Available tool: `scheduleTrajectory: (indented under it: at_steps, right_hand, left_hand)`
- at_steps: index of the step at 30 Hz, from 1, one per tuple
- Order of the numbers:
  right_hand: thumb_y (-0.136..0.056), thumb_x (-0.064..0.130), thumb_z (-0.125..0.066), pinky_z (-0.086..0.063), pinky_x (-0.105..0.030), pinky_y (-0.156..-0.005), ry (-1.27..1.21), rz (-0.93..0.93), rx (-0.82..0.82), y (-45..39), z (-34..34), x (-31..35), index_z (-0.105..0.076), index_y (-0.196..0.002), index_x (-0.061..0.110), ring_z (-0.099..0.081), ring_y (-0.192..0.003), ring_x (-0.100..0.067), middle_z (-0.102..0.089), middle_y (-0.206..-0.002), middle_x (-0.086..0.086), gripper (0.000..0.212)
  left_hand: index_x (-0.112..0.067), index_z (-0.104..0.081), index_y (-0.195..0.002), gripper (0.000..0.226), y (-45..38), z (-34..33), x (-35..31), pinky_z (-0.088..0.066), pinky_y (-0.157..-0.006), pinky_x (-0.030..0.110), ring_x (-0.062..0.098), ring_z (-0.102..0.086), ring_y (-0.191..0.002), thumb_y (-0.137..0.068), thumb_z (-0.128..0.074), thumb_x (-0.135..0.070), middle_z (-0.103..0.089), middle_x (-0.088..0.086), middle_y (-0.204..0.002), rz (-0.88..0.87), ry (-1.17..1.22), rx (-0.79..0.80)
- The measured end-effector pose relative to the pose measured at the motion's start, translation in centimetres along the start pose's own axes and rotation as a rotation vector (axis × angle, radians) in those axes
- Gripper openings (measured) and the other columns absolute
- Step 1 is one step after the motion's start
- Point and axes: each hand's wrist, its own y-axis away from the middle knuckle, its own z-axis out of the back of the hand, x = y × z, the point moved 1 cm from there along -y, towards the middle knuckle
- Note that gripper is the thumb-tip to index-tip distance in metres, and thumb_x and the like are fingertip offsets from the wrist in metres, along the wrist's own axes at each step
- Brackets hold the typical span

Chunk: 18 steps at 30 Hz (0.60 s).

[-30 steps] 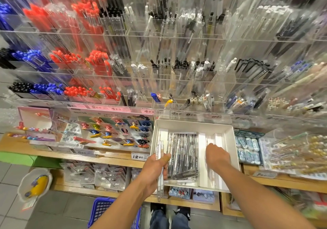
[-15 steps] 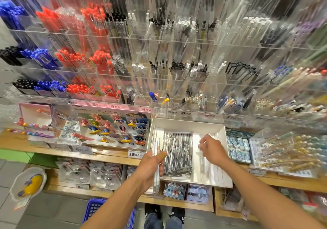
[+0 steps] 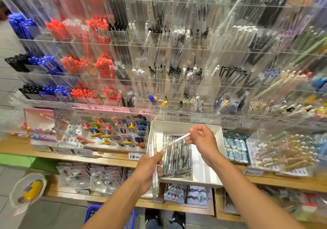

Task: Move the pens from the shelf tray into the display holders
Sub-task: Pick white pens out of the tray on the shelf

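1. My left hand (image 3: 150, 166) grips a bundle of clear pens (image 3: 154, 172) upright, beside the white tray (image 3: 185, 125).
2. My right hand (image 3: 201, 140) pinches one white pen (image 3: 177, 141) above the tray.
3. Adding it could loosen the bundle; pens might slip to the floor.
4. More packed pens (image 3: 177, 156) remain in the tray.

A white tray (image 3: 184, 125) holds silver-and-black pens (image 3: 177, 156). Clear holders (image 3: 159, 51) show red pens (image 3: 102, 65), blue pens (image 3: 49, 64) and black pens (image 3: 16, 61). The shelf (image 3: 106, 158) is light wood; a blue basket (image 3: 92, 212) sits on grey floor (image 3: 53, 214).
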Motion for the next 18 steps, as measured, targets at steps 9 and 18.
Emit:
scheduleTrajectory:
  at_steps: [9, 18]
  right_hand:
    - [-0.088, -0.007, -0.057, -0.057, -0.029, -0.075, -0.182, -0.281, 0.237, 6.0, -2.1, -3.4, -0.055, -0.113, 0.001, -0.07, -0.081, -0.024, -0.062, -0.109, -0.022, 0.026]
    - [-0.079, -0.013, -0.064, -0.057, -0.031, -0.074, -0.099, -0.298, 0.463, 8.1, -3.5, -4.1, -0.055, -0.114, 0.002, -0.07, -0.081, -0.028, -0.058, -0.113, -0.024, 0.039]
  left_hand:
    - [-0.004, -0.063, -0.1, 0.024, 0.4, -0.5, -0.7, -0.04, -0.039, 0.026, 0.01, -0.043, -0.046, -0.09, -0.07, -0.025, -0.06, 0.005, -0.081, 0.034, 0.154, -0.043]
    - [-0.008, -0.059, -0.095, 0.023, 0.4, 0.6, -0.7, -0.036, -0.033, 0.024, 0.012, -0.037, -0.036, -0.089, -0.072, -0.026, -0.042, 0.001, -0.053, 0.08, 0.224, -0.066]
